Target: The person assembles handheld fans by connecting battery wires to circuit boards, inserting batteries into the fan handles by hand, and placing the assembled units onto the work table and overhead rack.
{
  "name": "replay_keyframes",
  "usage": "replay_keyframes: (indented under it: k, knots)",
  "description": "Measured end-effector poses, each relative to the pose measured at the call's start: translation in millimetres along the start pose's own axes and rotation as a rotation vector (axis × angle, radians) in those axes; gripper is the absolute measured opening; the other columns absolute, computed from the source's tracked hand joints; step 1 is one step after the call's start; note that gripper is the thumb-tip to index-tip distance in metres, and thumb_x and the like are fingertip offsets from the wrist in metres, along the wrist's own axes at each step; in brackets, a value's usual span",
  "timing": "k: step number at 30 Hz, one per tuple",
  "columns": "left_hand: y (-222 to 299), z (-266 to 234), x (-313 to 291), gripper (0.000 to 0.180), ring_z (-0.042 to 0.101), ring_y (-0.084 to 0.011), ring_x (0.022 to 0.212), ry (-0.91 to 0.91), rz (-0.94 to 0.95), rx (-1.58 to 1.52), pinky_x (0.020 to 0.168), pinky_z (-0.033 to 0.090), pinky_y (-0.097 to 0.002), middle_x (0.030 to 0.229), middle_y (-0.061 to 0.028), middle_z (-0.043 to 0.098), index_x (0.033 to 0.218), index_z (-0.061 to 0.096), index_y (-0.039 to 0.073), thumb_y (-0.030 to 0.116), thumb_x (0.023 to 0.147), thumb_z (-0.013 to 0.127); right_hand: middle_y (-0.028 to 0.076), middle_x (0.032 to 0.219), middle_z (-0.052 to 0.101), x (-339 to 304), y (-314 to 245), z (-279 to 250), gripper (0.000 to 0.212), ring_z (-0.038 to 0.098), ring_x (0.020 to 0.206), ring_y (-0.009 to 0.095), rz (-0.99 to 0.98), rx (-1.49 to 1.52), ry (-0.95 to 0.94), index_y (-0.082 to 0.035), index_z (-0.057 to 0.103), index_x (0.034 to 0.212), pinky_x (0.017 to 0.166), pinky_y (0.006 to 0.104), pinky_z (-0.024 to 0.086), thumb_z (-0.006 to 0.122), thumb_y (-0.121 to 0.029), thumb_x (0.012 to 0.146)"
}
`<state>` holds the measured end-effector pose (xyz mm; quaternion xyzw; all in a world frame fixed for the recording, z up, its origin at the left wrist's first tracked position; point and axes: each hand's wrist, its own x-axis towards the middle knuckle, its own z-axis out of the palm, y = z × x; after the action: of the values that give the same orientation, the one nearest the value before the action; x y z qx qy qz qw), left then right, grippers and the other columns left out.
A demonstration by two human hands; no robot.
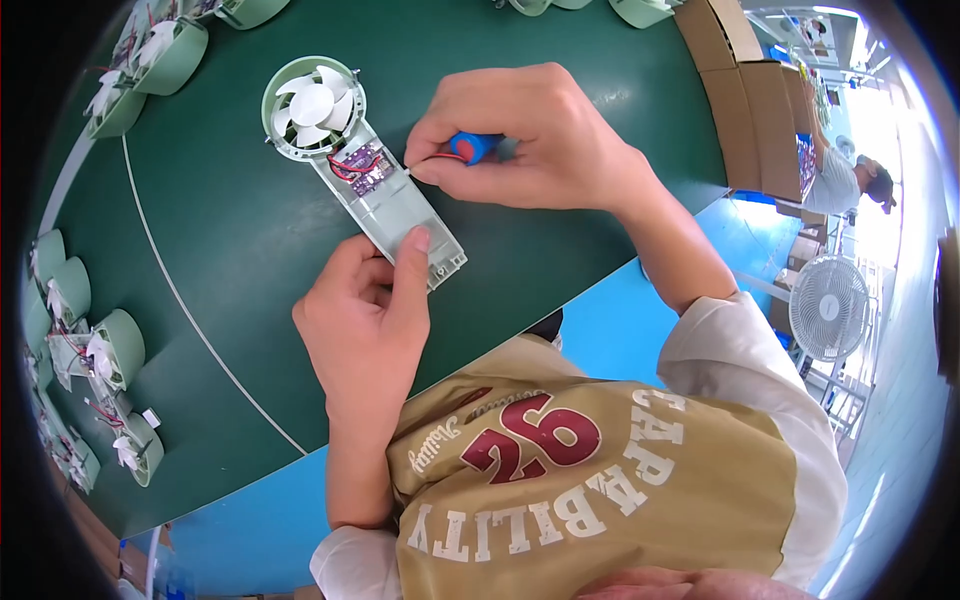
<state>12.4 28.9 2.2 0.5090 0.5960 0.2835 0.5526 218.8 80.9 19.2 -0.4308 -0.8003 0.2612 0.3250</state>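
Observation:
My left hand (368, 318) grips the lower end of a pale green handheld fan housing half (385, 205), thumb on its inner face. At its far end, white fan blades (312, 104) sit inside a round green ring. A purple circuit board (365, 167) with red and black wires lies in the body below the ring. To the right, my right hand (535, 140) is closed around a blue cylindrical battery (470, 147) with a red wire. Its fingertips pinch the wire's end, with a small white piece, beside the housing's edge near the board.
More green fan housings (120, 350) stand along the left of the green table (240, 270), others (172, 58) at the far left and far edge. Cardboard boxes (750, 115) stand at the right. Beyond them are a floor fan (828, 307) and another person (840, 180).

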Motion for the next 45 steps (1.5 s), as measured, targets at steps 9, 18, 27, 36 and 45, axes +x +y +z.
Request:
replay_keyframes:
  k: [9, 18, 27, 36, 45]
  knots:
    - [-7.3, -1.5, 5.1, 0.019, 0.058, -0.0051, 0.051, -0.010, 0.022, -0.058, 0.049, 0.045, -0.0240, 0.063, -0.0074, 0.069, 0.086, 0.069, -0.003, 0.014, 0.092, 0.072, 0.006, 0.079, 0.067, 23.5, 9.8, 2.4, 0.010, 0.061, 0.066, 0.020, -0.127, -0.098, -0.112, -0.004, 0.071, 0.087, 0.055, 0.0297, 0.048, 0.075, -0.002, 0.077]
    - [-11.3, -1.7, 5.7, 0.019, 0.059, -0.0094, 0.047, -0.016, 0.088, -0.086, 0.046, 0.044, -0.0261, 0.060, -0.0086, 0.067, 0.083, 0.067, -0.003, 0.013, 0.091, 0.073, 0.006, 0.080, 0.066, 31.8, 2.7, -2.5, 0.012, 0.060, 0.064, 0.021, -0.146, -0.168, -0.212, -0.005, 0.071, 0.088, 0.051, 0.0304, 0.047, 0.073, -0.002, 0.076]
    - [-15.3, -0.5, 7.4, 0.022, 0.059, -0.0145, 0.045, -0.010, 0.134, -0.063, 0.046, 0.045, -0.0289, 0.059, -0.0108, 0.065, 0.078, 0.064, -0.003, 0.014, 0.090, 0.073, 0.003, 0.077, 0.062, 36.5, -10.7, -6.3, 0.011, 0.058, 0.061, 0.022, -0.158, -0.317, -0.280, -0.008, 0.069, 0.085, 0.051, 0.0315, 0.046, 0.072, -0.003, 0.075]
    - [-15.7, 0.0, 7.1, 0.023, 0.059, -0.0182, 0.044, -0.015, 0.163, -0.029, 0.046, 0.045, -0.0315, 0.058, -0.0109, 0.064, 0.078, 0.064, -0.003, 0.015, 0.090, 0.072, 0.003, 0.078, 0.057, 44.0, -25.6, -6.5, 0.018, 0.060, 0.066, 0.025, -0.279, -0.575, -0.374, -0.008, 0.064, 0.087, 0.054, 0.0370, 0.046, 0.074, -0.010, 0.073]
    - [-19.2, 1.9, 7.9, 0.027, 0.056, -0.0228, 0.042, 0.013, 0.206, -0.022, 0.044, 0.043, -0.0338, 0.055, -0.0113, 0.060, 0.071, 0.058, -0.002, 0.014, 0.089, 0.072, 0.005, 0.072, 0.049, 53.8, -40.7, -2.0, 0.018, 0.058, 0.063, 0.024, -0.346, -0.793, -0.464, -0.008, 0.056, 0.078, 0.051, 0.0366, 0.045, 0.072, -0.011, 0.070]
